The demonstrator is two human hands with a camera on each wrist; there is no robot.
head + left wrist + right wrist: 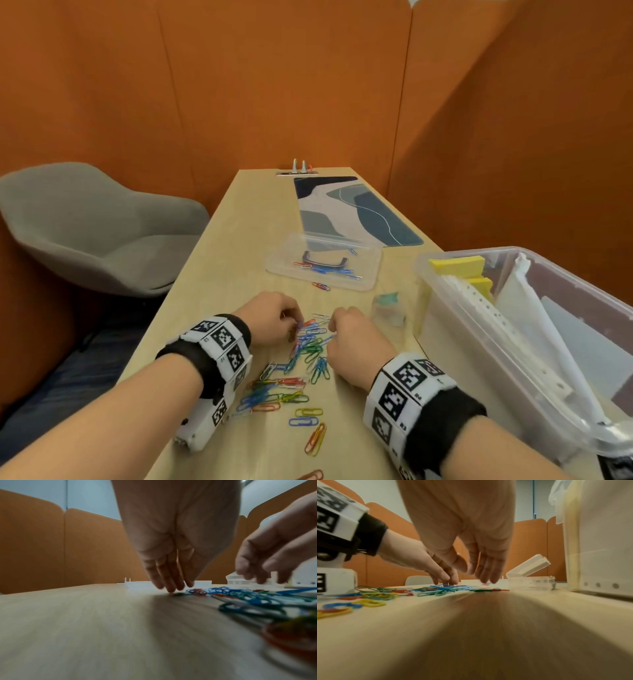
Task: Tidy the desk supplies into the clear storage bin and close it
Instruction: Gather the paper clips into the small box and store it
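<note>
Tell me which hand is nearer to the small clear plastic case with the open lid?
The right. The right hand is just beside the small clear plastic case, which stands to its right. The left hand is farther, across the pile of coloured paper clips.

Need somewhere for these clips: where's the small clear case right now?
In the head view, the small clear case stands open right of the right hand, beside the clear storage bin.
</note>
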